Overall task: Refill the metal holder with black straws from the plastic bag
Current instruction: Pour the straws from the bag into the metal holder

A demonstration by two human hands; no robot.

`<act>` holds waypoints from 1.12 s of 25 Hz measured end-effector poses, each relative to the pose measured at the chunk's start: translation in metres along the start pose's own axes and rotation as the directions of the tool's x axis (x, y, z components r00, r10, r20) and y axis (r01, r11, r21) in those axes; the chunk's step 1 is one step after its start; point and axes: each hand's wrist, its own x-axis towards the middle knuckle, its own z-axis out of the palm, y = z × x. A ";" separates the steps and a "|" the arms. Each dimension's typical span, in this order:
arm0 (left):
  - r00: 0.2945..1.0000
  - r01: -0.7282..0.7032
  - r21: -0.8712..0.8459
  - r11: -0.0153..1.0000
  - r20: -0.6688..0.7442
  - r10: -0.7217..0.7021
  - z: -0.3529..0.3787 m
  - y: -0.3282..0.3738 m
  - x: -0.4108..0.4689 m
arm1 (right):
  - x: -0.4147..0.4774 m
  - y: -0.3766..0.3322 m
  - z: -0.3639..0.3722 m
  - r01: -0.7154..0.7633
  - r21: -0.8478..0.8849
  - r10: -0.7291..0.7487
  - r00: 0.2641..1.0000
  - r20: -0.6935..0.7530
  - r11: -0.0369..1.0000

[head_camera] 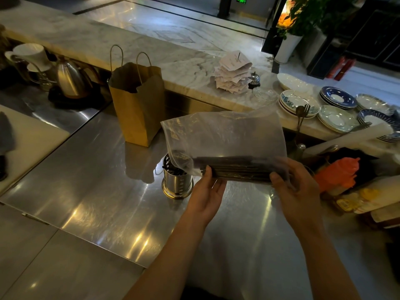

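Black straws (238, 168) lie level in plastic bag (223, 137), left hand (207, 189) and right hand (292, 180) each gripping an end, metal holder (176, 180) just left, probably for tipping in.

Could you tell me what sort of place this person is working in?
Most likely the service counter of a café or restaurant: a spike of order slips beside a call bell on the marble counter, stacked plates, and a steel worktop.

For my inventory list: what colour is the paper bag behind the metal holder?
Plain brown paper bag, seen best in the head view.
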 end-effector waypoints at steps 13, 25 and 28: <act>0.999 0.005 -0.018 1.000 0.034 -0.005 0.006 0.005 0.002 | 0.008 -0.005 0.002 0.026 -0.022 -0.026 0.999 -0.031 0.999; 0.999 0.016 -0.051 0.999 0.031 -0.014 0.007 0.006 0.006 | 0.012 -0.013 0.008 0.048 -0.106 -0.052 0.998 -0.038 0.993; 1.000 0.009 -0.044 0.999 0.024 -0.007 0.007 0.006 0.007 | 0.011 -0.014 0.010 0.035 -0.097 -0.039 0.998 -0.042 0.995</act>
